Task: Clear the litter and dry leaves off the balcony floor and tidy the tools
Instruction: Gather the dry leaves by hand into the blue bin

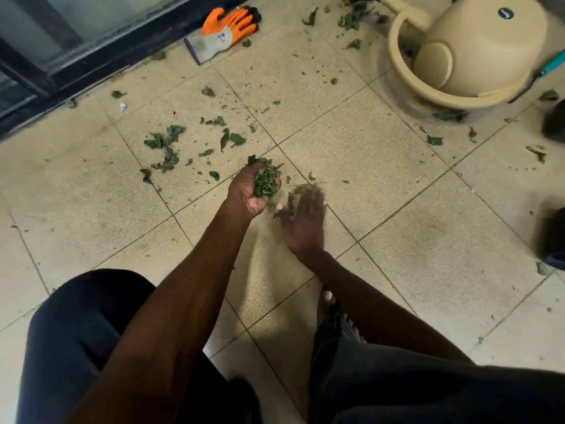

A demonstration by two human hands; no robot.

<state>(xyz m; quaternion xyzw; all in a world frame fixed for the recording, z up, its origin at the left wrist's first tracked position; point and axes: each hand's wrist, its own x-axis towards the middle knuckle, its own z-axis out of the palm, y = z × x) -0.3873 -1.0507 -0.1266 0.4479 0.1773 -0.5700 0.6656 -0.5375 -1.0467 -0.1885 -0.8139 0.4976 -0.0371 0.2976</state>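
My left hand (249, 188) is cupped palm-up over the tiled floor, its fingers curled round a handful of green leaves (265, 183). Just to its right my right hand (304, 223) is flat and blurred, fingers straight, low over the floor beside a few loose leaf scraps (295, 191). More torn leaves (166, 143) lie scattered on the tiles to the upper left, and others (351, 18) lie at the top near the watering can. A small white scrap of litter (123, 106) lies near the door frame.
An orange and grey work glove (226, 29) lies by the dark sliding-door track (76, 71). A beige watering can (477, 41) lies on its side at top right, a teal-handled tool (550, 65) beside it. Dark objects (553, 237) sit at the right edge. My knees and a foot fill the bottom.
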